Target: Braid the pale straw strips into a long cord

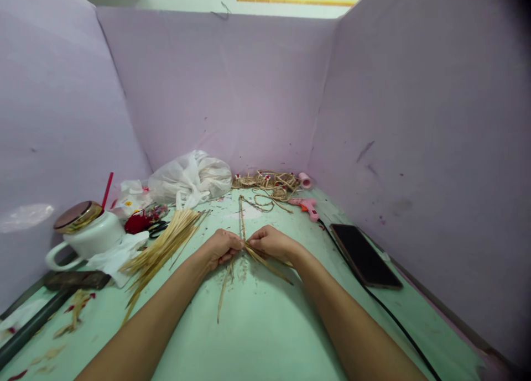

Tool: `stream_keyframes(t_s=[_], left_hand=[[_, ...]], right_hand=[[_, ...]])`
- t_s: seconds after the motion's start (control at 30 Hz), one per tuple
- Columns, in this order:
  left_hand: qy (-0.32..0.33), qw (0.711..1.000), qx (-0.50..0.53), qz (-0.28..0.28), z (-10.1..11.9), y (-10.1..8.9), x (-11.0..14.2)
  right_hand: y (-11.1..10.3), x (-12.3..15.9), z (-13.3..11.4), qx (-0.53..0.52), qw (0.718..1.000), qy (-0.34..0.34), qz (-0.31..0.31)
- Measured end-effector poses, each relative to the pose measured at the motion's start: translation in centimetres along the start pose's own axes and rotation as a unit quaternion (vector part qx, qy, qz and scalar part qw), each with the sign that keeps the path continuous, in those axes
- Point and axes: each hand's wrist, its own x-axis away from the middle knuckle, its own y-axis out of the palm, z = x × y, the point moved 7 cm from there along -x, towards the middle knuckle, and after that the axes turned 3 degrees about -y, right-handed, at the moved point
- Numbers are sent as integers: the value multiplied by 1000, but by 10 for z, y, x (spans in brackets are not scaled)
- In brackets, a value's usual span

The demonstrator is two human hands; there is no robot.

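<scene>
A thin straw braid (243, 218) runs from the back of the table toward me, its working end between my two hands. My left hand (224, 247) has its fingers closed on the braid end, thumb on top. Close against it, my right hand (271, 243) pinches straw strands at the same spot. Loose straw strands (269, 267) fan out below the fingers, one hanging down toward the lower left. To the left of my left hand lies a bundle of dry straw (172, 240). The fingertips partly hide where the strands cross.
Left are a white mug (97, 237) with a lid, scissors (157, 229), red yarn (139, 222) and a hammer-like tool (77, 280). Behind are a plastic bag (193, 176) and braided cord (274, 182). Right are a pink glue gun (307, 207), its black cable and a phone (365, 255). Purple partitions enclose the table.
</scene>
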Motion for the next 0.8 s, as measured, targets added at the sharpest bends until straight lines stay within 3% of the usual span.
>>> stream_keyframes(t_s=[0.13, 0.27, 0.4, 0.6, 0.8], left_hand=[[1, 1000, 4, -8, 0, 1, -1], [-4, 1000, 5, 0, 0, 1, 0], [-8, 1000, -1, 9, -1, 2, 1], [7, 1000, -7, 11, 3, 5, 2], [-5, 998, -46, 37, 5, 4, 2]], right_hand=[[0, -3, 3, 39, 999, 10, 9], [-5, -7, 3, 81, 995, 1, 66], [-7, -9, 8, 50, 993, 42, 99], [1, -7, 14, -23, 991, 95, 91], [-5, -7, 10, 32, 988, 82, 123]])
